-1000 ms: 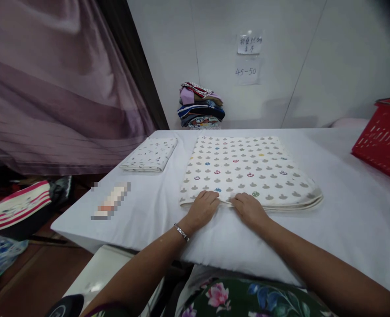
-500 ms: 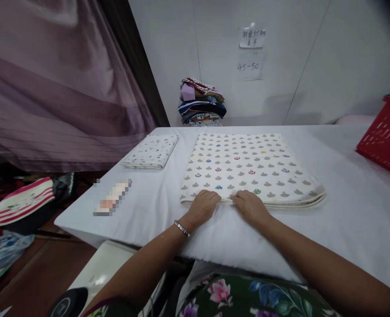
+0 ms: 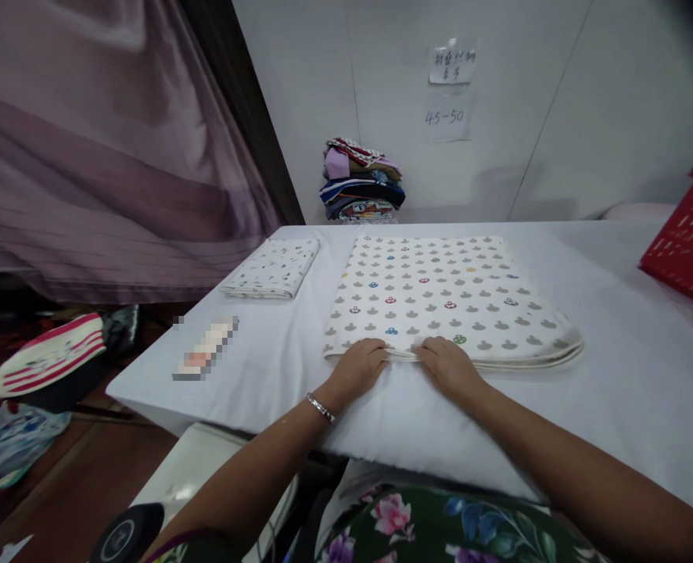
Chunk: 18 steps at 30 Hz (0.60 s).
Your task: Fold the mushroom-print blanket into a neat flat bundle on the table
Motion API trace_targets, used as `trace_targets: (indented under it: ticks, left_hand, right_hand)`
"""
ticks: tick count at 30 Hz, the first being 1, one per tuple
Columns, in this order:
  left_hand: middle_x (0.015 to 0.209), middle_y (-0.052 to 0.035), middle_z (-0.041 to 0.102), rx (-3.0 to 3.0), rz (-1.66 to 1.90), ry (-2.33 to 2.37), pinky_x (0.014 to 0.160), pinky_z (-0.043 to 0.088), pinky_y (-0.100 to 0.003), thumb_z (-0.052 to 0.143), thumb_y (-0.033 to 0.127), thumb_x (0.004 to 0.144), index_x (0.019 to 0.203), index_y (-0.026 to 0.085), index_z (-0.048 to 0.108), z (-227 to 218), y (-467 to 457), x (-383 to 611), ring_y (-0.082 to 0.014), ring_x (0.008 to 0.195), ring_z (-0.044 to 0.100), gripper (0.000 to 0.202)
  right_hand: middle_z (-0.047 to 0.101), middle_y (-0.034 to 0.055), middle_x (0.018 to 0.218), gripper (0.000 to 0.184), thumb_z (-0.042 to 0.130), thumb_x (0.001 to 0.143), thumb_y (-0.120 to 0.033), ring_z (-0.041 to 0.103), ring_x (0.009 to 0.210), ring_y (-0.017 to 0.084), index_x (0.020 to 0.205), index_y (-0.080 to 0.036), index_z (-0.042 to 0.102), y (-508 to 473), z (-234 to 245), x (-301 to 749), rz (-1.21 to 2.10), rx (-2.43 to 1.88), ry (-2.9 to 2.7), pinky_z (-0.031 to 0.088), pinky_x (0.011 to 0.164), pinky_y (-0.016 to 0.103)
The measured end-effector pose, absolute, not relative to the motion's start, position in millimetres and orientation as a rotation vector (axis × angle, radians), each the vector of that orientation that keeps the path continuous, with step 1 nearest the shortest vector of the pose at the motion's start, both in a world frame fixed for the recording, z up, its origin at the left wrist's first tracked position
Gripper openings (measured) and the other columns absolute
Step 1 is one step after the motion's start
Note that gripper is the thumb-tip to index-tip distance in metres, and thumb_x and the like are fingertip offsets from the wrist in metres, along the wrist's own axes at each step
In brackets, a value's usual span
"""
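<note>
A folded white cloth (image 3: 422, 297) printed with grey shapes and a few coloured ones lies flat in front of me, its layered edge towards my body. My left hand (image 3: 361, 366) grips that near edge left of its middle, fingers on top and thumb hidden. Just to the right, my right hand (image 3: 449, 366) holds the same edge in the same way. A short stretch of edge shows between the two hands. The cloth's right near corner (image 3: 572, 344) is rounded, with several layers showing.
A smaller folded cloth (image 3: 273, 268) lies at the left on the white-covered table (image 3: 628, 391). Nearer is a pixelated object (image 3: 206, 349). A stack of folded fabrics (image 3: 363, 184) stands behind the table against the wall. A red basket (image 3: 690, 242) is at the right.
The view has shifted slightly. My left hand has slid a little to the left along the edge, so the gap between my hands is slightly wider. The cloth lies as before.
</note>
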<state>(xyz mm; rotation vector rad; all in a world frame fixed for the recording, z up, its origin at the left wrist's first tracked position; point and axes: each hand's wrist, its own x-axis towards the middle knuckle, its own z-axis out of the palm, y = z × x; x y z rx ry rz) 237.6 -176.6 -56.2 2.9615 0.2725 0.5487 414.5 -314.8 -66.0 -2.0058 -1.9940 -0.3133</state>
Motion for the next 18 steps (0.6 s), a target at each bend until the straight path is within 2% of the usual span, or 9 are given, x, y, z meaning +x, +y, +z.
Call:
trace_targets:
  ticks: [12,18]
  left_hand:
    - [0.106,-0.0024,0.062,3.036,0.475,0.259,0.083,0.044,-0.030,0.042,0.022,0.090,0.090,0.019,0.061,-55.7,-168.5,237.9,-0.0157,0.095,0.054,0.019]
    - [0.084,-0.0051,0.060,3.110,0.594,0.256,0.076,0.042,-0.032,0.037,0.019,0.091,0.086,0.015,0.055,-60.1,-170.4,238.5,-0.0169,0.080,0.053,0.020]
  right_hand:
    - [0.059,0.0068,0.083,0.022,0.043,0.089,-0.015,0.049,0.077,0.018,0.094,-0.016,0.064,-314.8,-67.1,416.1,-0.304,-1.991,-1.993,0.033,0.066,0.028]
    - [0.060,0.0067,0.084,0.024,0.042,0.089,-0.015,0.050,0.078,0.018,0.097,-0.016,0.064,-314.8,-65.2,415.8,-0.281,-2.013,-1.998,0.034,0.067,0.029]
